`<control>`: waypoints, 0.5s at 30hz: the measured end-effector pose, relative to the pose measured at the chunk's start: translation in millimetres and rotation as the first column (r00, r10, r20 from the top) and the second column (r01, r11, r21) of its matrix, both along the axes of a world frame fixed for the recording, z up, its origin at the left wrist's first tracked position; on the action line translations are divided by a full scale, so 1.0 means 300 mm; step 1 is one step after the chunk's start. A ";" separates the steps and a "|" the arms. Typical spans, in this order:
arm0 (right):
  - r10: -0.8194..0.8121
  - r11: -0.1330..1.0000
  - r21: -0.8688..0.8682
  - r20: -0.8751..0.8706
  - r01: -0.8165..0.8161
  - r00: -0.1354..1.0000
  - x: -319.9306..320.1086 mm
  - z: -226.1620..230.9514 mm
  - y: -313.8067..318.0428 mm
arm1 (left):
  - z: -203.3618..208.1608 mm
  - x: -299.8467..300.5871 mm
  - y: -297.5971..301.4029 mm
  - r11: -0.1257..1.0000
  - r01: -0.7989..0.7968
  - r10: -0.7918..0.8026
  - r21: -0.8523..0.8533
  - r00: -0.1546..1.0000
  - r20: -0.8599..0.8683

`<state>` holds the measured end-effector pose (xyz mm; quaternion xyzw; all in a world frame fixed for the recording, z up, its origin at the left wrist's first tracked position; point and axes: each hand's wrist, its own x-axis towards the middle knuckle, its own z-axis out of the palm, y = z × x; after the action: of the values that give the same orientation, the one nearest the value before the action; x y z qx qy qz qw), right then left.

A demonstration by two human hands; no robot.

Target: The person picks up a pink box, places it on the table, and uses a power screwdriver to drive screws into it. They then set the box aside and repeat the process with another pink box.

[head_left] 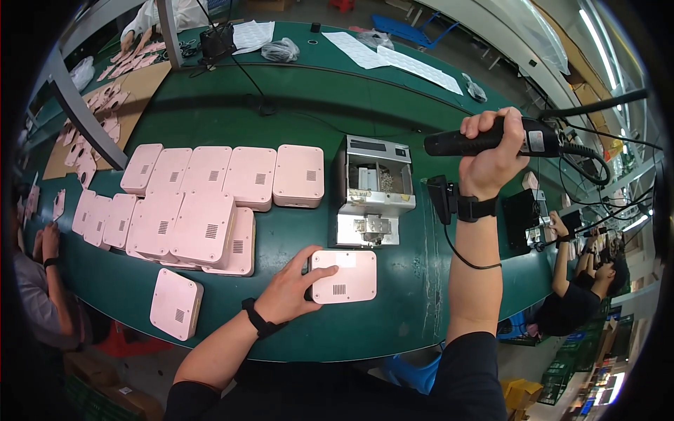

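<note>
A pale pink box (359, 279) with rounded corners, a slotted vent and small corner screws lies flat near the table's front edge. My left hand (289, 286) grips its left side, thumb low and a finger across the top. Raised above the table on the right, my right hand (496, 149) is wrapped round a black electric screwdriver (449, 143), which points left. Its tip cannot be made out. Just beyond the held box stands a metal screw feeder (375, 179) with small screws in its tray.
Several pink boxes (203, 228) are grouped and partly stacked at left, with one box (175, 303) apart nearer me. A metal post (84, 116) rises at the left. Cables (604, 109) hang at right. Co-workers (590, 281) sit on both sides. The green table (393, 323) curves around.
</note>
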<state>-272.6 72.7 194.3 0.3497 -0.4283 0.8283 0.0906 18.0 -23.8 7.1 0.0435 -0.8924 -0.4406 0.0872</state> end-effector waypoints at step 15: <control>-0.034 0.998 0.042 -0.052 0.037 0.998 0.056 0.027 0.048 | -0.011 0.004 0.007 1.000 -0.009 0.009 -0.017 1.000 -0.027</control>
<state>-255.8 87.1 202.5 0.3649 -0.4498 0.8079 0.1087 19.3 -21.8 3.7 0.0410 -0.8947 -0.4330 0.1015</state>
